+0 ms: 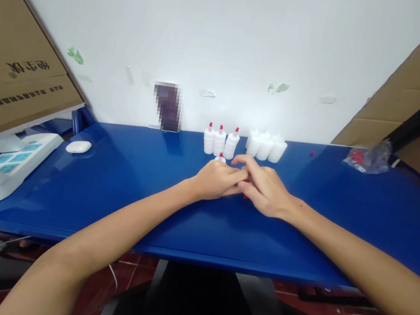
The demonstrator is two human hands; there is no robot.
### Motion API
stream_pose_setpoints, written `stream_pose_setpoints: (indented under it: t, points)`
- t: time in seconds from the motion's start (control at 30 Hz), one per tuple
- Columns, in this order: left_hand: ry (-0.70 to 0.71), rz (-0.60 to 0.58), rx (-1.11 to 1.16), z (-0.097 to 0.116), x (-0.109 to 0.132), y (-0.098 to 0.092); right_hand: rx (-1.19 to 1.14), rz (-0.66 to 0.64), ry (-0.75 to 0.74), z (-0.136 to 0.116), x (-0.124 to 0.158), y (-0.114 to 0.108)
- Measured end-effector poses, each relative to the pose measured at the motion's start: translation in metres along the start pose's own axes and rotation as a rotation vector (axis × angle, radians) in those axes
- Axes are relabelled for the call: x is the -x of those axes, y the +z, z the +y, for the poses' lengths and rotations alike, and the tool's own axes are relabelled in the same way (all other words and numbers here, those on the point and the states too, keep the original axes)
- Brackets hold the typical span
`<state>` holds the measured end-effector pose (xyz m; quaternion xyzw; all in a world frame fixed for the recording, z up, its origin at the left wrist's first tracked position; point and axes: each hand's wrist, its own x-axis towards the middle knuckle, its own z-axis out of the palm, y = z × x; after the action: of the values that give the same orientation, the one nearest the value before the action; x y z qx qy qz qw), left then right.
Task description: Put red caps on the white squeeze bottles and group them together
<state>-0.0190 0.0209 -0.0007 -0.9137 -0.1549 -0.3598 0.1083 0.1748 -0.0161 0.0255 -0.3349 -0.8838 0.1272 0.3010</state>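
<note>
My left hand (216, 180) and my right hand (266, 189) meet above the table, fingers overlapping. Both have curled fingers; what they hold, if anything, is hidden. Small red pieces (245, 197) peek out around my right thumb, and I cannot tell whether they are gripped or lie underneath. Just behind my left hand is a white bottle with a red tip (220, 157), mostly covered by the hand. Farther back stand three white squeeze bottles with red caps (219, 142). To their right, behind my right hand, is a cluster of white bottles (266, 146) with no red tips showing.
The blue table (119, 186) runs along a white wall. A clear bag with red pieces (368, 157) lies at the back right, and a single red piece (312, 153) nearer. At left are a white oval case (78, 147) and a white device (15, 165). Cardboard (25, 45) flanks both sides.
</note>
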Motion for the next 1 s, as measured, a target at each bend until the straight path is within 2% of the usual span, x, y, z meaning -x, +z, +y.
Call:
stream_pose_setpoints:
  t: [0.1, 0.2, 0.3, 0.43, 0.57, 0.8, 1.0]
  points:
    - [-0.283, 0.078, 0.283, -0.003, -0.002, -0.004, 0.026, 0.043, 0.037, 0.007, -0.002, -0.002]
    - [-0.59, 0.273, 0.43, -0.012, -0.005, -0.009, 0.054, 0.154, 0.169, 0.017, -0.004, -0.004]
    - [-0.692, 0.431, 0.432, -0.027, -0.005, -0.012, 0.093, 0.192, 0.309, 0.028, -0.008, -0.004]
    - [-0.827, 0.403, 0.456, -0.04, 0.001, -0.011, 0.124, 0.146, 0.377, 0.041, -0.01, -0.002]
    - [-0.875, 0.345, 0.469, -0.039, 0.002, -0.009, 0.122, 0.138, 0.386, 0.046, -0.01, 0.0]
    - [-0.893, 0.438, 0.483, -0.032, -0.002, -0.011, 0.119, 0.133, 0.379, 0.043, -0.01, 0.0]
    - [-0.871, 0.331, 0.371, -0.032, 0.002, -0.009, 0.108, 0.112, 0.379, 0.042, -0.01, 0.001]
